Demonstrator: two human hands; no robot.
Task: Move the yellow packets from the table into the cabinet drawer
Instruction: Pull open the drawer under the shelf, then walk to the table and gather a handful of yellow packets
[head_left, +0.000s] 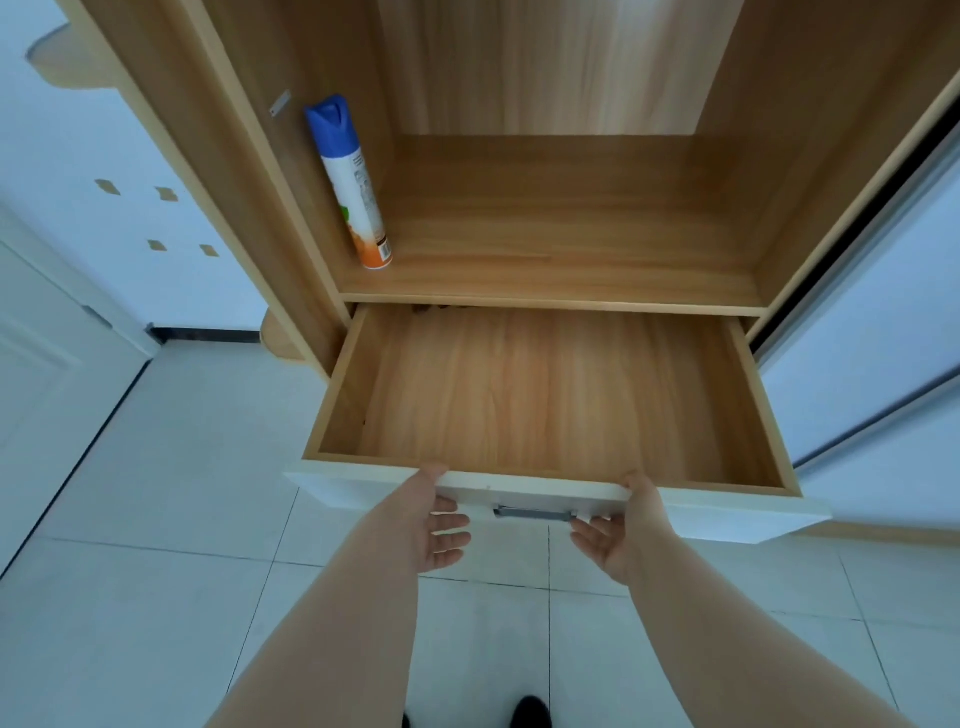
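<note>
- The drawer (550, 395) is seen pulled out in the centre of the frame, its long axis running left to right. Its wooden floor is shown bare — no yellow packets are seen in it.
- The yellow packets and the table are not caught anywhere in the frame, so which way they lie from the hands cannot be told.
- The left hand (436, 519) is held open at the white drawer front (727, 512), thumb laid on its top edge and fingers straight below it. Nothing is gripped.
- The right hand (618, 530) is held likewise across the grey handle (535, 514), open, thumb at the top edge — both hands are placed about equally near the drawer.
- Open room is offered from above across the whole drawer. It is bounded at the back by the shelf (571, 249) and at the frame's right by a white sliding door (883, 338).
- A spray can (350, 182) is stood at the shelf's left, well apart from the drawer opening.
- The task is judged barely begun: the packets are yet to be fetched.
</note>
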